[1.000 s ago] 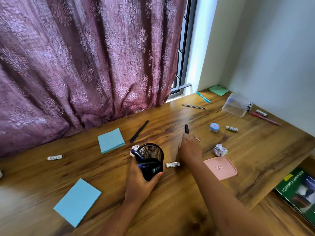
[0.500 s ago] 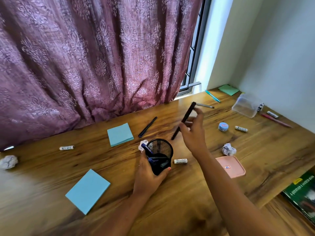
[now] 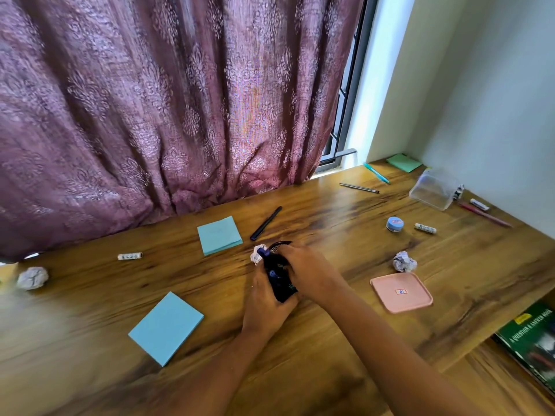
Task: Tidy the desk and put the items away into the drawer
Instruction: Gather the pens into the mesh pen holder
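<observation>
Gripping a black mesh pen cup (image 3: 280, 285) from below, the left hand (image 3: 264, 307) has its fingers and thumb curled round the cup's lower body and holds it tilted, mouth turned away from the person. The right hand (image 3: 306, 271) lies over the cup's mouth and right side with fingers bent; whether they pinch anything cannot be determined, as the fingertips are hidden. A blue marker (image 3: 266, 257) projects from the cup's mouth just beyond the left hand. A crumpled paper ball (image 3: 257, 255) sits on the wooden desk (image 3: 90, 310) against the cup's far left edge. Beyond both hands lies a black pen (image 3: 265, 223), and beside it, beyond and left of the left hand, a small blue notepad (image 3: 219, 235). A larger blue notepad (image 3: 166, 328) lies left of the left forearm, nearer the person. Further left are a small white tube (image 3: 129, 256) and a second paper ball (image 3: 32, 277). Right of the right hand lies a pink lid (image 3: 401, 292), with a third paper ball (image 3: 404, 261) just beyond it. Well beyond and right of the right hand are a round blue tin (image 3: 394, 224), another white tube (image 3: 425, 228), a clear plastic box (image 3: 435, 189), a silver pen (image 3: 359, 187), a teal pen (image 3: 377, 173) and a green notepad (image 3: 404, 162). A purple curtain (image 3: 150, 100) hangs along the desk's far edge.
</observation>
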A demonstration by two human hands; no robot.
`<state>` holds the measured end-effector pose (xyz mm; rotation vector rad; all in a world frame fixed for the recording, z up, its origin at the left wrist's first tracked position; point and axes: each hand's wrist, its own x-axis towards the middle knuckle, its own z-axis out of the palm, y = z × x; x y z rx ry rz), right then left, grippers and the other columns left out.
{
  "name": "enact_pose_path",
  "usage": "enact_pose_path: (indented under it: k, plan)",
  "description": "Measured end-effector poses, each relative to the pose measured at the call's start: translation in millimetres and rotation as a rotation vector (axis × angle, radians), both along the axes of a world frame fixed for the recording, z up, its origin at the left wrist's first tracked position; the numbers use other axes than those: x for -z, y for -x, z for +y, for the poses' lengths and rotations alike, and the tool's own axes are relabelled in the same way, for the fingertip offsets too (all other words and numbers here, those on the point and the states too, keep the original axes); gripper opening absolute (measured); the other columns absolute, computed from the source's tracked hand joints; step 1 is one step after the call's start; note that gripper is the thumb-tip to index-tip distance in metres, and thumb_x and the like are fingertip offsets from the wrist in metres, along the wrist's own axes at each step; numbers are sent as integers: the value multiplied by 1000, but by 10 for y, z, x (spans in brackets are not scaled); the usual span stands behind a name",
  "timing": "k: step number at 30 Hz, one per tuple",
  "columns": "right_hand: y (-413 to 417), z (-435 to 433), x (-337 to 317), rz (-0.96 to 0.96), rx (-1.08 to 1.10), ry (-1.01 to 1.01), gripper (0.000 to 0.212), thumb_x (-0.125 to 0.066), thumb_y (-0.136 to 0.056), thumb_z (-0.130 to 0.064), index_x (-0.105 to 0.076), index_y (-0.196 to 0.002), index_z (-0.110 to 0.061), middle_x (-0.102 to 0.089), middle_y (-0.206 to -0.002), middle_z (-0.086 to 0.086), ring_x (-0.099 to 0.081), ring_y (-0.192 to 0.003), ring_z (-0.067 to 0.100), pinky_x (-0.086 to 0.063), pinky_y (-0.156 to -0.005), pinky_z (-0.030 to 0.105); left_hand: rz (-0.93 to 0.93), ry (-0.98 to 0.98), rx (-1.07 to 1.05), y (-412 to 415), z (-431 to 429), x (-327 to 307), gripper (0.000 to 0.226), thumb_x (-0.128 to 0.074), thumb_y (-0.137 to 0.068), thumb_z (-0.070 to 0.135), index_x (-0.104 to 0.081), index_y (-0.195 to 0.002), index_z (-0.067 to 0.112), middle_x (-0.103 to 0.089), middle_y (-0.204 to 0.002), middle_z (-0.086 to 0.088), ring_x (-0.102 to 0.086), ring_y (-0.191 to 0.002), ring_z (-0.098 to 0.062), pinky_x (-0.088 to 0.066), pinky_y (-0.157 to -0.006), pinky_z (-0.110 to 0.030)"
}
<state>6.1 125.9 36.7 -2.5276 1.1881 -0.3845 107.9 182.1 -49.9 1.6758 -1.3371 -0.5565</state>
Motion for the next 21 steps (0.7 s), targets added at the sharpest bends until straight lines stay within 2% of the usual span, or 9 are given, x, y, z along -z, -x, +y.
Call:
enact_pose_path:
  k: [4, 7, 9, 11, 13, 15, 17, 19, 21]
  plan:
    - [-99, 26, -5, 143, 21, 17, 29, -52, -83, -3, -61, -109, -12, -65, -109, 8, -63, -99, 27, -53, -80, 36, 12, -5, -5, -2, 29, -9, 95, -84, -66, 35, -30, -142, 20, -48, -135, 6, -43, -116, -1, -32, -93, -14]
    - [-145, 5, -66, 155, 4, -62, 35, -50, -83, -1, -64, -111, -14, -66, -108, 8, -63, -99, 27, -53, -79, 34, 19, -4, -29, -28, 58, 2, 91, -84, -65, 36, -33, -139, 20, -49, -128, 10, -40, -109, 4, -29, -86, -6]
    - [-162, -42, -162, 48, -24, -164, 44, -47, -81, 4, -65, -116, -15, -67, -110, 8, -63, -100, 24, -53, -85, 33, 18, -6, -66, -88, 89, 5, 88, -83, -64, 42, -38, -136, 17, -49, -123, 12, -45, -109, 0, -30, -85, -6]
    - [-208, -121, -251, -125, -16, -241, 48, -44, -80, 9, -67, -116, -12, -70, -107, 6, -64, -99, 16, -51, -89, 23, 33, 1, -118, -200, 114, 27, 85, -83, -63, 43, -43, -132, 13, -51, -120, 8, -50, -112, -8, -32, -83, -3]
    - [-281, -243, -291, -252, 32, -228, 43, -45, -81, 10, -69, -110, -10, -72, -101, 4, -66, -94, 12, -49, -89, 19, 51, 22, -183, -333, 125, 62, 82, -85, -63, 39, -46, -129, 9, -54, -119, 2, -51, -112, -10, -31, -84, 0]
    - [-353, -423, -243, -303, 103, -212, 38, -47, -81, 8, -70, -106, -10, -72, -97, 4, -66, -93, 14, -47, -85, 17, 50, 32, -237, -434, 145, 64, 79, -85, -63, 38, -47, -127, 9, -54, -118, 1, -52, -113, -12, -35, -88, -7]
    - [-441, -677, -83, -227, 149, -234, 40, -45, -81, 6, -69, -108, -11, -72, -100, 6, -65, -97, 18, -49, -86, 22, 62, 49, -261, -499, 156, 80, 78, -83, -65, 42, -48, -126, 11, -54, -118, 1, -53, -114, -16, -43, -93, -21]
    - [-537, -883, 88, -56, 134, -256, 44, -46, -81, 1, -64, -117, -17, -70, -107, 8, -64, -103, 23, -52, -89, 34, 82, 74, -273, -529, 161, 99, 77, -82, -66, 41, -47, -127, 10, -52, -120, -1, -52, -115, -18, -46, -98, -32]
    - [-636, -1001, 231, 127, 76, -230, 50, -48, -84, -4, -55, -128, -25, -65, -118, 8, -59, -114, 27, -52, -92, 42, 102, 63, -268, -546, 158, 109, 74, -82, -68, 37, -46, -127, 12, -50, -119, 1, -51, -114, -15, -45, -97, -29]
